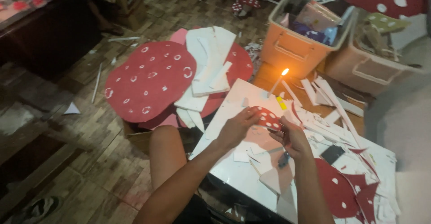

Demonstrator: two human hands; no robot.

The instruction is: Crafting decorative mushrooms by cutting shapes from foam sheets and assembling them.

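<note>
While both hands work over the white desk [233,170], the left hand [236,126] pinches the small red spotted mushroom cap [266,116], steadying it. The right hand [291,138] closes on its near edge; a lit candle [277,82] stands just beyond.

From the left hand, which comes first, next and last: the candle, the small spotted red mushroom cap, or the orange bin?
1. Small spotted red mushroom cap: touching the left hand.
2. Candle: lit, just beyond on the white board.
3. Orange bin: farthest, behind the candle.
</note>
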